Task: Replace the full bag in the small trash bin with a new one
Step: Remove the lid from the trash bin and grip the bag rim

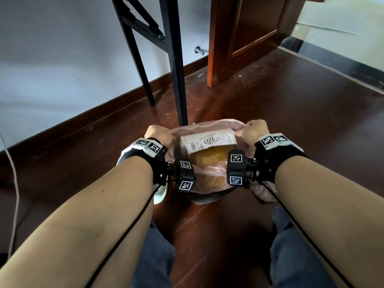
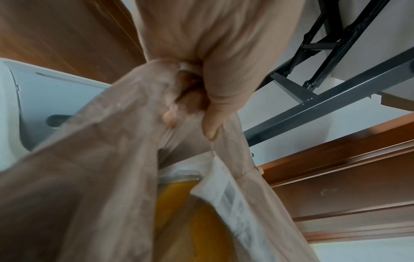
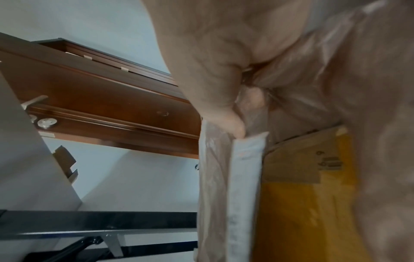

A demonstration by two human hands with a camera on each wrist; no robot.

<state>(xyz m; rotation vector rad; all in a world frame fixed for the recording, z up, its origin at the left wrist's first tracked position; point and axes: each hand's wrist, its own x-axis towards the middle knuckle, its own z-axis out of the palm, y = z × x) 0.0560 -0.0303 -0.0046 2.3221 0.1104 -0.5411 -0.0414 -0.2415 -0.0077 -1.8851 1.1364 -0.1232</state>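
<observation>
Full bag (image 1: 209,169) on the floor (image 1: 270,113), gathered at its mouth. Left hand (image 1: 159,134) and right hand (image 1: 252,130) each have fingers (image 2: 210,127) clamped on a bunch of film. Draw both bunches together above the parcel (image 1: 207,141), evenly, so nothing tears; bin (image 1: 160,195) just left.

A dark brown wooden floor (image 1: 270,121) carries everything. The bin with the pink bag (image 1: 209,171) stands on it near the middle. Just beyond the bag a black table leg (image 1: 176,80) stands on the floor, a second leg (image 1: 143,75) nearer the wall edge. A pale cord (image 1: 15,183) trails along the left edge.
</observation>
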